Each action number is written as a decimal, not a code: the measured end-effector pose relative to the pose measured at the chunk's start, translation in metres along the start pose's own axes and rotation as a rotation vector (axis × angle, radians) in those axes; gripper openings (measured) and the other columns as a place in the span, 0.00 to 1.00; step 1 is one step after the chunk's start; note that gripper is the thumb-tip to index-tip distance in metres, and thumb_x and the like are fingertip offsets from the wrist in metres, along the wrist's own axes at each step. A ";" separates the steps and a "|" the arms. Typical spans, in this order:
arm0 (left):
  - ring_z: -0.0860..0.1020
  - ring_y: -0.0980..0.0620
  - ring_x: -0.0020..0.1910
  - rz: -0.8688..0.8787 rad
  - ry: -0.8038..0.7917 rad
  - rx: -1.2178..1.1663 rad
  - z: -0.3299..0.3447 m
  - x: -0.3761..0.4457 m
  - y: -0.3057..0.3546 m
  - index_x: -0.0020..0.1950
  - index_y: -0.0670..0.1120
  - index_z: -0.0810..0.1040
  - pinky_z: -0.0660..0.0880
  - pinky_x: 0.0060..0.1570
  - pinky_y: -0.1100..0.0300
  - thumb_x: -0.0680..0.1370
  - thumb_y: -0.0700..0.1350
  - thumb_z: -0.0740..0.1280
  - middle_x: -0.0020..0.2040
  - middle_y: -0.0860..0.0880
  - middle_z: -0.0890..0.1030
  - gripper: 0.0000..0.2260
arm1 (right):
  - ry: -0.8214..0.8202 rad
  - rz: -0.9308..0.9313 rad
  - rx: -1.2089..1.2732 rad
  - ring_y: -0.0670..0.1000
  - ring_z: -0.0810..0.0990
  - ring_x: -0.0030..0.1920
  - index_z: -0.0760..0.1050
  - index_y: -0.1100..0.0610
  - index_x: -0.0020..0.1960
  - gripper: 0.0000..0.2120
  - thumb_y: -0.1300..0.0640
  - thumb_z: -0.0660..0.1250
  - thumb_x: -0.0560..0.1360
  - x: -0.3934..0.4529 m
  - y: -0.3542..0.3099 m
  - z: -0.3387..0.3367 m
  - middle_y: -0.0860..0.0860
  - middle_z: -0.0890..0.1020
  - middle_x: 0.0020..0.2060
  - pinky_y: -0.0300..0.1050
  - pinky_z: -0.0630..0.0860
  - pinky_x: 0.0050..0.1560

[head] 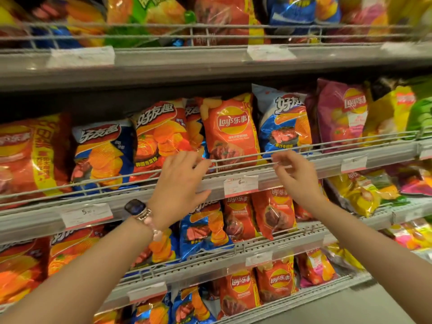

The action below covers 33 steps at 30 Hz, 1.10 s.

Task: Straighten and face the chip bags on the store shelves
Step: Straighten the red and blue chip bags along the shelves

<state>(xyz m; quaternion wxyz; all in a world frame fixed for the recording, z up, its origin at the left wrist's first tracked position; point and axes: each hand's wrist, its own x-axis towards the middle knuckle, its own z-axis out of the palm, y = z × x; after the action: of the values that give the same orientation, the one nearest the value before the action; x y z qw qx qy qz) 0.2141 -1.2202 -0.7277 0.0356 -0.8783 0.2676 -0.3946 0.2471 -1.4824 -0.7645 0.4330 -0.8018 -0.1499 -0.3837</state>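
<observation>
A red Lay's bag (230,129) stands upright in the middle shelf behind the wire rail (233,157), facing forward. To its left leans a red-orange chip bag (161,134), to its right a blue-and-white bag (284,122). My left hand (180,185), with a watch on the wrist, hovers open at the rail just below the red-orange bag, fingers spread. My right hand (295,174) is open too, its fingertips at the rail below the blue-and-white bag. Neither hand holds a bag.
More chip bags fill the top shelf (210,61) and the lower shelves (233,256). A purple Lay's bag (339,115) and yellow-green bags (395,113) stand at the right. Price tags (240,185) hang on the shelf edges. Grey floor shows at bottom right.
</observation>
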 end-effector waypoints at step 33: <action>0.41 0.39 0.77 -0.335 -0.307 0.180 0.017 0.046 -0.033 0.77 0.58 0.42 0.51 0.69 0.33 0.62 0.67 0.74 0.78 0.44 0.42 0.55 | 0.300 0.341 0.014 0.53 0.78 0.53 0.72 0.55 0.61 0.32 0.46 0.78 0.62 0.123 0.024 -0.044 0.51 0.79 0.52 0.53 0.76 0.57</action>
<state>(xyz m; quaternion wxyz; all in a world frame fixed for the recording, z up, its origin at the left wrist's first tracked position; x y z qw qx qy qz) 0.2663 -1.2178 -0.6995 0.0880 -0.9535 0.0735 -0.2789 0.3208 -1.5432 -0.6724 0.5145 -0.7464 0.0510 -0.4189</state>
